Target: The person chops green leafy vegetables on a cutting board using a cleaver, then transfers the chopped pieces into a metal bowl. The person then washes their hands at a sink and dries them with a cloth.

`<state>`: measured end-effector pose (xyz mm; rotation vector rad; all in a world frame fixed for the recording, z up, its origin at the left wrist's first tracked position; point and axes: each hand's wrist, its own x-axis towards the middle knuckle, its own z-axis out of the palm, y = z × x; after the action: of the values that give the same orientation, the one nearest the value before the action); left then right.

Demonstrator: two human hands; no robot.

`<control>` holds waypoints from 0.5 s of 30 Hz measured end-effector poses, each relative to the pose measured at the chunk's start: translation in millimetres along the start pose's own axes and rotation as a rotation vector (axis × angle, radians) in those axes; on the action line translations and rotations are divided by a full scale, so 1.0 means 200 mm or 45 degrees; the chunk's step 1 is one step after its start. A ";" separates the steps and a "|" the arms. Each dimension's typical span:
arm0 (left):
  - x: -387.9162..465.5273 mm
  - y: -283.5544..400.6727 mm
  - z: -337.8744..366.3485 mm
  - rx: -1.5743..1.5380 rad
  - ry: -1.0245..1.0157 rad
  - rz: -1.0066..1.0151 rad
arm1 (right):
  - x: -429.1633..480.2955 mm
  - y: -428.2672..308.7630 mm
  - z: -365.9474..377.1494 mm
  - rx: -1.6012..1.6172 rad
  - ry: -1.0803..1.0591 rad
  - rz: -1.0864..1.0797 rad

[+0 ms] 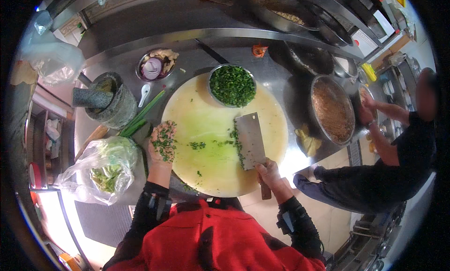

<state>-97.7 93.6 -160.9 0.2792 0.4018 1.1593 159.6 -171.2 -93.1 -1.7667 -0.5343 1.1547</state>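
Observation:
My left hand is palm up at the left edge of a round cutting board, fingers apart, with chopped green herbs stuck over the palm. In my right hand is the handle of a cleaver, whose wide blade lies flat over the board's right part. Chopped greens line the blade's left edge, and small bits are scattered on the board between my hands. A round metal bowl heaped with chopped greens stands at the board's far edge.
Left of the board are green onion stalks, a stone mortar, a clear plastic bag of greens, a white spoon and a bowl with sliced onion. A large pan stands right, beside another person.

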 end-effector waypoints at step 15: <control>-0.14 -0.30 0.04 0.882 0.146 0.338 | 0.04 -0.01 0.62 -0.019 -0.193 -0.198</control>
<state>-54.7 44.5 -172.9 0.8918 0.8858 1.2681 54.3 -106.0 -110.8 -1.6271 -0.7585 1.1833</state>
